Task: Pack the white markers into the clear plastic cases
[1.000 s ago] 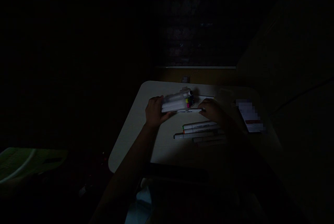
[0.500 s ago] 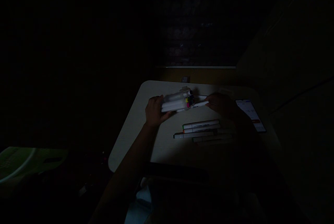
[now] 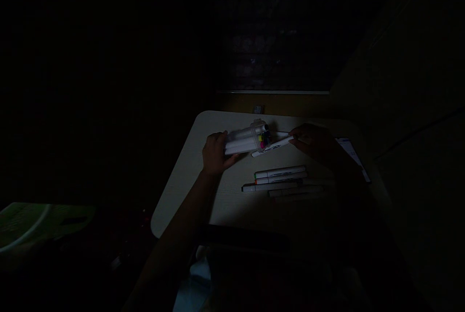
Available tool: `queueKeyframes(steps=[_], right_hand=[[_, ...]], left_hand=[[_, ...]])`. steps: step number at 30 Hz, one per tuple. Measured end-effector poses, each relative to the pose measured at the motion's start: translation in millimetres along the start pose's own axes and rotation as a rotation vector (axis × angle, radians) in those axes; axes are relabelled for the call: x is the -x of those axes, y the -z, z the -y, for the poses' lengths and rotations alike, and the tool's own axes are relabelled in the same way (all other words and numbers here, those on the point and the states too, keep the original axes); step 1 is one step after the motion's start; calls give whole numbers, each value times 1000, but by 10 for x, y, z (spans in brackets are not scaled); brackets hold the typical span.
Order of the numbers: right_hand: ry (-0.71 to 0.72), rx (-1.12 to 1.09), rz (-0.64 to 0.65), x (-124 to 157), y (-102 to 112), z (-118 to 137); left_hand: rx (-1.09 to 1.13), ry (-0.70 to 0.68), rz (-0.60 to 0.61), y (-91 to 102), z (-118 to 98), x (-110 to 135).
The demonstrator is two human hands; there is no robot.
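Head view: right hand (image 3: 310, 141), fingertips pinching white marker (image 3: 274, 146); left hand (image 3: 214, 153), fingers gripping left end of clear marker case (image 3: 240, 141), left of that marker; loose markers (image 3: 279, 172), nearer, on pale table (image 3: 181, 181); phone (image 3: 349, 148), right, partly hidden.

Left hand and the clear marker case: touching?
Touching. The head view shows the left hand gripping the left end of the case, thumb along its near side, with no gap visible at the end.
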State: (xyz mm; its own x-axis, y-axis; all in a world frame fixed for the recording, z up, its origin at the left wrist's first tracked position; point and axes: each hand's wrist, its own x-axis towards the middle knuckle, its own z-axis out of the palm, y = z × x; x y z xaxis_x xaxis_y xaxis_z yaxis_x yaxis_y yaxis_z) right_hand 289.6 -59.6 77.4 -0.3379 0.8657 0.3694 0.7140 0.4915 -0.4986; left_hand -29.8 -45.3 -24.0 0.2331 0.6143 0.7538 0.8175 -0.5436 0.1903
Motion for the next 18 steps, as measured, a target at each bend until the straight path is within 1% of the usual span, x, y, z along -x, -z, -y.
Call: queueKeyframes(steps=[8,11,15,18], right_hand=[[26,-15,-46,15,67,82],[30,-19,-84,13,107,126],[52,-29,-183,23,193,209],[70,-12,-303,50,273,268]], left_hand=[[9,15,12,5,2,2],[20,8,11,-4,9,6],[11,26,24,1,2,-1],[21,31,25,5,-3,-2]])
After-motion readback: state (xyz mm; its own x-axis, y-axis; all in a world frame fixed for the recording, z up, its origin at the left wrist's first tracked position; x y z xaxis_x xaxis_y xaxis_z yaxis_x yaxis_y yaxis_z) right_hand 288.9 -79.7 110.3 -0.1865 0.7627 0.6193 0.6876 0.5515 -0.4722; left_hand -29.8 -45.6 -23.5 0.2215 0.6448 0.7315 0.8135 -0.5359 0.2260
